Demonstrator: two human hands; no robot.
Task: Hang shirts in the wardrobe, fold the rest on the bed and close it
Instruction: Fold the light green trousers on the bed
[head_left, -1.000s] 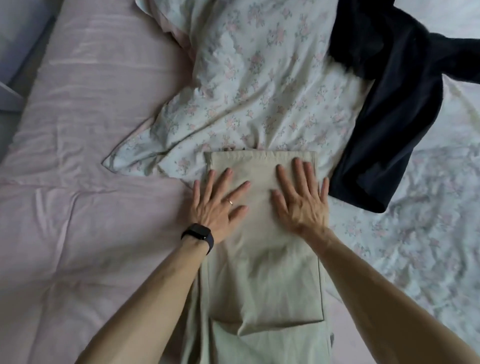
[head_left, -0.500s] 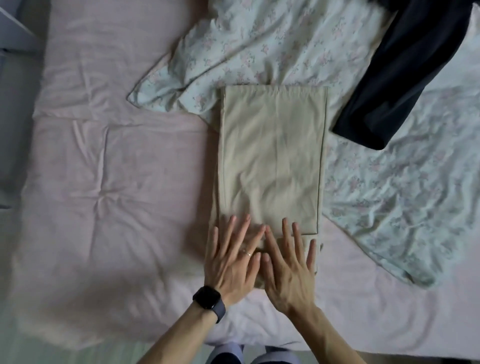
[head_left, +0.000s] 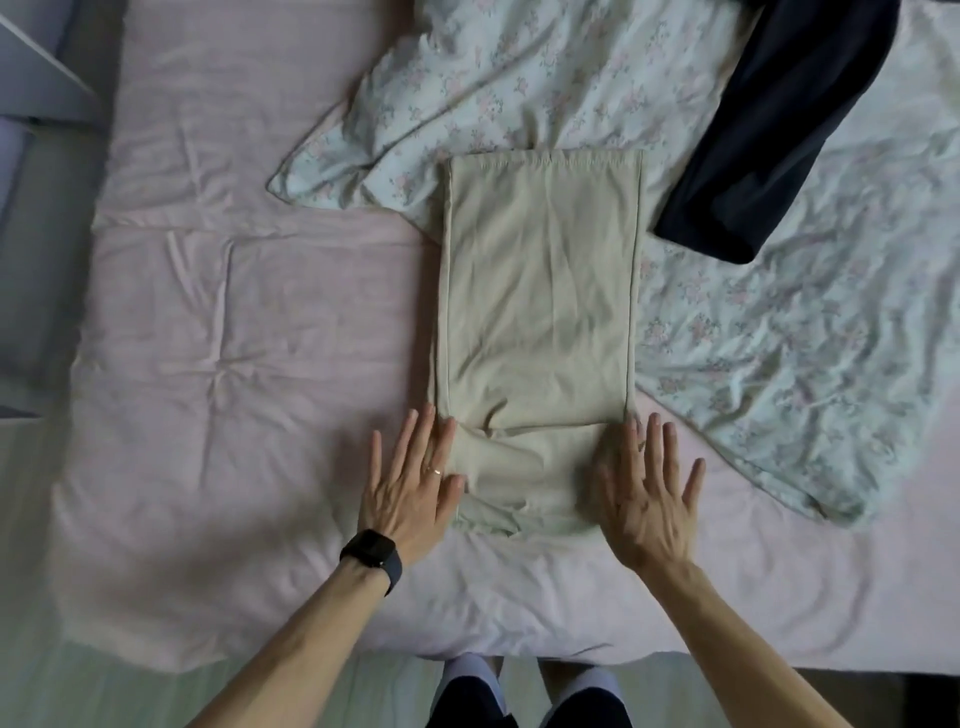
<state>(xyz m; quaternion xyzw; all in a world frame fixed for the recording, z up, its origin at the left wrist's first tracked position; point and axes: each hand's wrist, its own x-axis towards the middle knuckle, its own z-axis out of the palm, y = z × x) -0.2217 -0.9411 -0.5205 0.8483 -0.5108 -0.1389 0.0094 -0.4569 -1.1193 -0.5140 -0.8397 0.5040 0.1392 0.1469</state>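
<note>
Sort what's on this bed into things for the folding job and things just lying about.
Job: beige folded garment, left hand, right hand, dark garment, probably next.
Lying about: floral sheet, pink quilt.

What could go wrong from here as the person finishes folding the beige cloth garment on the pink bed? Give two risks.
1. The beige folded cloth garment's near end is wrinkled and uneven between the open left hand and right hand; folding it over might lock in creases.
2. Its far end lies on the rumpled floral sheet, so lifting it could drag that sheet along.
</note>
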